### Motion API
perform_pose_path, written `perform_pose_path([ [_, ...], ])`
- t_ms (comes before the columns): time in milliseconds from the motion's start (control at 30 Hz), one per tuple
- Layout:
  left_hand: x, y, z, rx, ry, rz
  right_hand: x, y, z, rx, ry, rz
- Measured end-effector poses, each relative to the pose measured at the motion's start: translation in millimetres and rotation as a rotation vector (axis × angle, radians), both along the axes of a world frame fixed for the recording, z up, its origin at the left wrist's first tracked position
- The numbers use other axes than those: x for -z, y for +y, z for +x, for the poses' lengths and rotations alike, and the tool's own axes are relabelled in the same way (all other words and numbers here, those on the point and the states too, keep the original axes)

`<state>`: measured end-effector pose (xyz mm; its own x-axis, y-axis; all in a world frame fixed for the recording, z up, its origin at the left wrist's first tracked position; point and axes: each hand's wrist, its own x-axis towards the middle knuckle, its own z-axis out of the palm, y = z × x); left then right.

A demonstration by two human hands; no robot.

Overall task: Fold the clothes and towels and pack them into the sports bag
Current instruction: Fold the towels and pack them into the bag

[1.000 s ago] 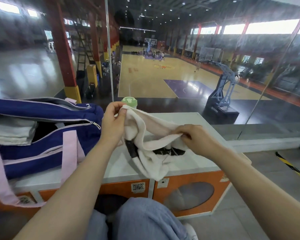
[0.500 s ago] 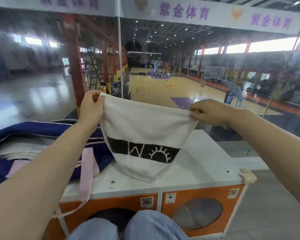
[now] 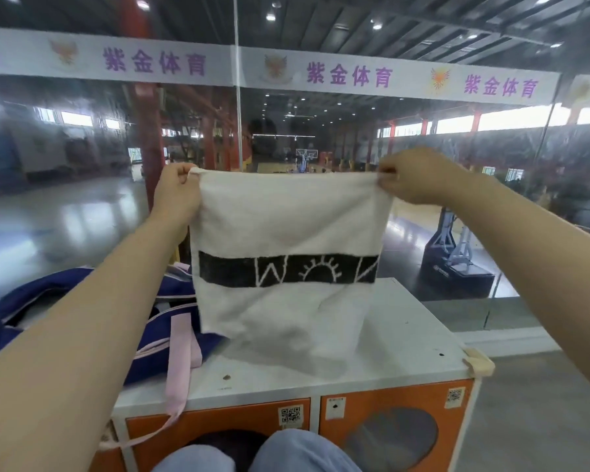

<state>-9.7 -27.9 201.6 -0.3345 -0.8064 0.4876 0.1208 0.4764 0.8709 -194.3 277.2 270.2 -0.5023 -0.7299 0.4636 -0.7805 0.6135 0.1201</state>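
The left hand (image 3: pixel 176 195) pinched the top left corner of a white hand towel (image 3: pixel 286 267), and the right hand (image 3: pixel 413 178) pinched the top right corner, each closed on the hem between thumb and fingers. The towel hung spread out between them in the air, its top edge pulled nearly straight, a black band with white letters and a sun figure running across its middle. Its lower edge trailed down to the white top of the orange locker cabinet (image 3: pixel 406 338) and seemed to rest there in a soft crease.

To fold it well, I judged the top edge should be kept taut and level, then the two corners brought together so the side hems met evenly, with the loose bottom allowed to hang free of the cabinet first, lest the crease be folded in. Laying it flat on the bare part of the cabinet top would let the halves be smoothed before the second fold.

The navy sports bag (image 3: pixel 150 321) lay on the left of the cabinet, just beside the towel and partly behind the left forearm. Its pink strap (image 3: pixel 179 362) drooped over the near edge. The bag's mouth was mostly hidden by the arm, so I could not tell what lay inside it or how much room was left.
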Motion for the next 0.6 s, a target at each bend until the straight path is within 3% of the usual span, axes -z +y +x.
perform_pose_path([
  [100,-6.0,8.2,2.2,-0.012,0.018,-0.025,-13.4,6.1,4.6,-0.027,0.004,-0.128],
  [167,-8.0,12.2,1.5,-0.042,0.012,-0.086,-19.6,11.3,8.9,0.003,-0.044,-0.049],
  [267,-5.8,7.8,0.8,-0.024,-0.040,-0.148,-27.5,22.0,19.0,0.004,-0.302,0.162],
  [333,0.2,2.6,-2.8,0.005,-0.127,-0.162,-27.8,24.6,18.5,0.014,-0.392,0.255],
  [467,22.0,-8.1,-22.3,0.034,-0.342,-0.180,-9.4,7.7,-6.2,0.063,-0.349,0.266],
  [600,54.6,-21.5,-52.0,0.089,-0.595,-0.167,35.6,-16.6,-45.6,0.113,-0.496,0.319],
])
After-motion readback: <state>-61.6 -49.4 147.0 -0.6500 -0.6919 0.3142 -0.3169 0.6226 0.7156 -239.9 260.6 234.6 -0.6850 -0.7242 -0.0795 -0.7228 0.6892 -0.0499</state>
